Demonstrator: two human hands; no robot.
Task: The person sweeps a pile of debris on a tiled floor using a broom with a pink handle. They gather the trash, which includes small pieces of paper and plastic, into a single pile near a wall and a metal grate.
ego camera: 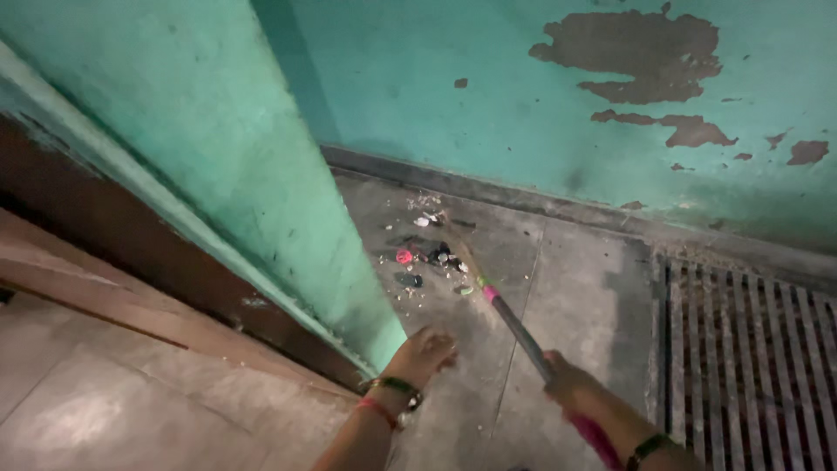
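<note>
- The floor [575, 288] under me was grey concrete slabs with a visible seam, running up to a raised grey kerb at the foot of the wall.
- A small heap of litter [427, 255] lay on it near the corner: pale scraps, dark bits, one pink piece.
- The tip of my broom [514, 324] rested against that heap.
- A metal drain grate [750, 358] was set into the floor at my right.
</note>
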